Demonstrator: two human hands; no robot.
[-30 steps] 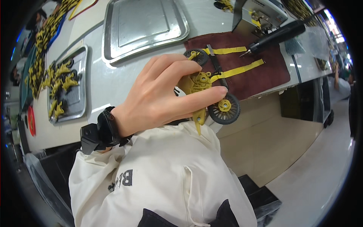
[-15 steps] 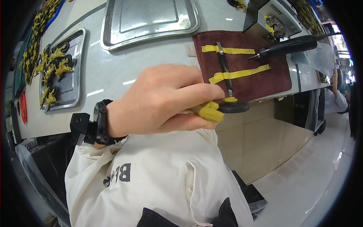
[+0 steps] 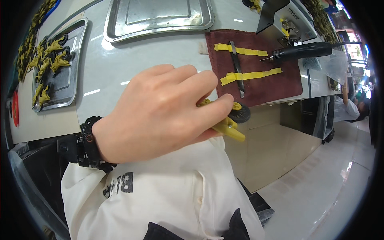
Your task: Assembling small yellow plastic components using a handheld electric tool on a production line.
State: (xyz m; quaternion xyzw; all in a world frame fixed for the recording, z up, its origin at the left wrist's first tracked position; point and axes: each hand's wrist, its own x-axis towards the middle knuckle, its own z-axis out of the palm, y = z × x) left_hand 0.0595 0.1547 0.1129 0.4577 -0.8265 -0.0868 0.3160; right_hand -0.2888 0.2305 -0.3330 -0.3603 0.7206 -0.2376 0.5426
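Observation:
My left hand (image 3: 164,116), with a black watch on its wrist, comes in from the left, in front of my white top. Its fingers are closed on a yellow toy piece (image 3: 231,130) with a ridged black wheel (image 3: 240,113), which looks like part of a toy motorcycle. The fingers hide much of the piece. Beyond it lies a dark red cloth (image 3: 264,90) bearing two yellow tape strips (image 3: 256,75) and metal tweezers (image 3: 237,66). My right hand is not in view.
A black electric screwdriver (image 3: 302,52) points left over the cloth, beside a grey box-shaped device (image 3: 286,20). A metal tray (image 3: 160,29) lies at the back; another tray (image 3: 74,86) at left holds several similar yellow wheeled pieces (image 3: 52,60). Far right, a person (image 3: 346,108) sits.
My left hand has turned and come a little nearer, tilting the yellow piece so its wheel shows more of its side. The whole view has shifted slightly.

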